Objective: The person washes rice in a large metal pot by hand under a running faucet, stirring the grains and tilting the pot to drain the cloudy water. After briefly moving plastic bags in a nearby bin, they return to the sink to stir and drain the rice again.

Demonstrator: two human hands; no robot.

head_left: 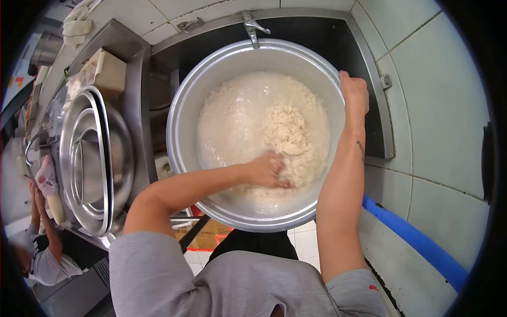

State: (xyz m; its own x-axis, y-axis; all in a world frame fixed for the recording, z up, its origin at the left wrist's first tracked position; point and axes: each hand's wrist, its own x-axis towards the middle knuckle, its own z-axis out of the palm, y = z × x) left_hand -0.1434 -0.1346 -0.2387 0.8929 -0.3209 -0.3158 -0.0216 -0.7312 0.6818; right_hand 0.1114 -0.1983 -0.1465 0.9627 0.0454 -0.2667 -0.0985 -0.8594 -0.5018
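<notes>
A large round metal pot stands under the tap, holding what looks like white rice in cloudy water. My left hand is down in the rice, toward the near side of the pot. Motion smears it, and its fingers are partly sunk in the grains, so their state does not show. On the right, my right hand is closed over the pot's rim, its fingers wrapped round the edge. A mound of rice rises above the water just beyond my left hand.
Behind the pot is a metal tap. Nested steel bowls stand on the counter at left, near a beige container. A blue pipe or hose runs along the right. Another person is at lower left. A cardboard box lies below.
</notes>
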